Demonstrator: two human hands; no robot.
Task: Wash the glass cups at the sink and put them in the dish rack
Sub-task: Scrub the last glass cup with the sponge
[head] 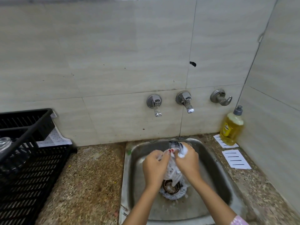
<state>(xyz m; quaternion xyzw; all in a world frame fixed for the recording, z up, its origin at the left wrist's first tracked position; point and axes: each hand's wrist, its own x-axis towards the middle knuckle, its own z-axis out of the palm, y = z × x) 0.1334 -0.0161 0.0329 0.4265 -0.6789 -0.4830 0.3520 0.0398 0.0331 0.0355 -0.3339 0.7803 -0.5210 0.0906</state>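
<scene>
Both hands are over the steel sink (215,172), working on one sudsy glass cup (172,172) held between them. The left hand (155,167) has its fingers curled round the cup's side, red nails showing near the top. The right hand (188,161) is clamped on from the other side, fingers curled into a blob of white foam (183,152). Can't tell if there's a sponge buried in there, it's all blur and bubbles. The cup looks textured and hangs tilted above the drain (170,188), which has a ring of suds around it. There's a bit of pink sleeve (238,221) at the right wrist edge. On the tiled wall behind the sink are three metal taps: left tap (155,104), middle tap (185,101) and right tap (220,98). A yellow dish soap bottle (232,127) stands in the right corner on the speckled stone surface (90,176), with two white cards (236,159) with black lines lying beside it. Way over on the left sits the black plastic dish rack (37,159), and another glass cup (4,143) is already inside it at the frame edge. A white perforated tray (55,138) pokes out behind the rack.
</scene>
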